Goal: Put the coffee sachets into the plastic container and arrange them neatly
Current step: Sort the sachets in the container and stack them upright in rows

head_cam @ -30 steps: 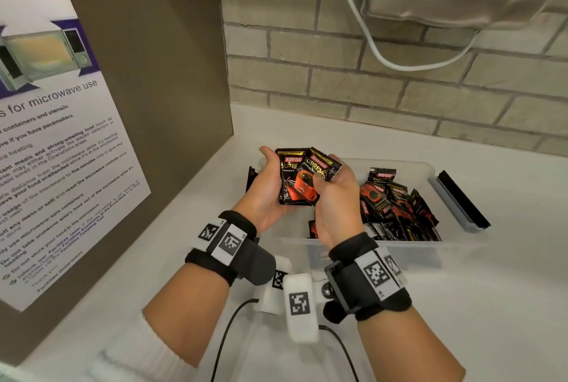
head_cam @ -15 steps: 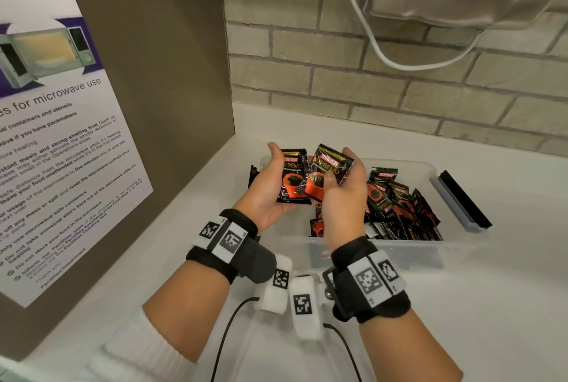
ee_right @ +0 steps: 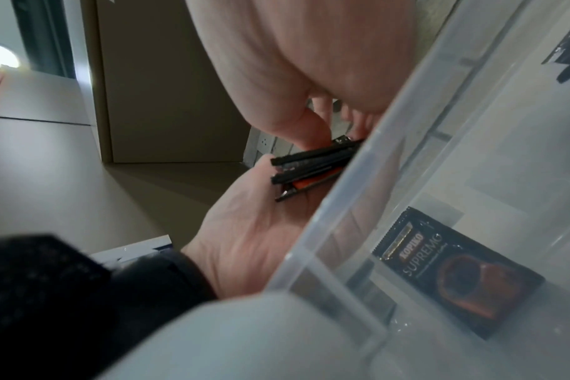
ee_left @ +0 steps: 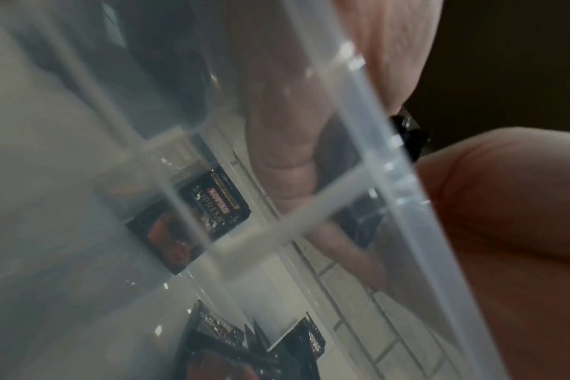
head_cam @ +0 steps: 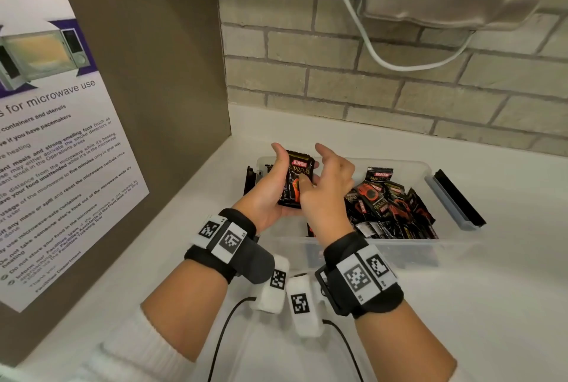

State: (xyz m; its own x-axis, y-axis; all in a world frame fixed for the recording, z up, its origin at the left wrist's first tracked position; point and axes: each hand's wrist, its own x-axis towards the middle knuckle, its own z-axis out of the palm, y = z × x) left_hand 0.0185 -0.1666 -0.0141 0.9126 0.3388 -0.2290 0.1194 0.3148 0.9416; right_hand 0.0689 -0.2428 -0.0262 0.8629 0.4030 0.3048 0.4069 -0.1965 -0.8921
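Small stack of black-and-orange foil coffee sachets (head_cam: 295,182) held upright over left end of clear rectangular plastic container (head_cam: 427,170). Loose sachet pile (head_cam: 388,207) jumbled inside, right half.

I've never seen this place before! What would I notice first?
Probably the two hands over the clear plastic container on the white counter: the left hand holds a small stack of black coffee sachets, and the right hand touches its front. More sachets lie jumbled in the container's right side, and a microwave poster hangs on the left.
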